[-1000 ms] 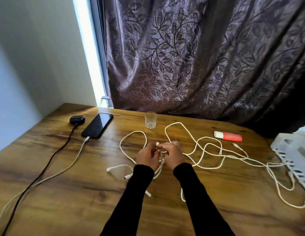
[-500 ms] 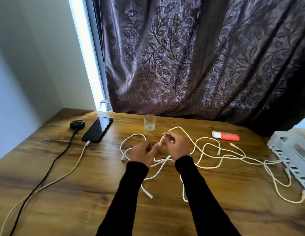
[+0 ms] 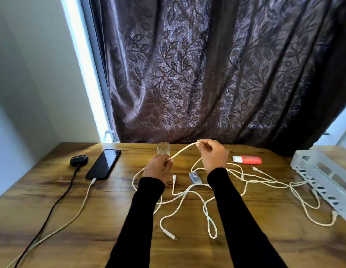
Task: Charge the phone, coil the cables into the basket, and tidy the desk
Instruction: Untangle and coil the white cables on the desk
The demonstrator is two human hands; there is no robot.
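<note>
Above desk centre: both hands' fingers pinch white cable; near edge bare.

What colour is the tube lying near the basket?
The tube is coral red with a white cap; head view.

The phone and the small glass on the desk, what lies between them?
In the head view, only bare wood lies between the phone and the glass; the white cables lie nearer the person.

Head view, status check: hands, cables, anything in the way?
Left hand and right hand both pinch one white cable, stretched between them. Remaining cables loose on desk, none in basket. Phone plugged in. Glass close behind hands.
</note>
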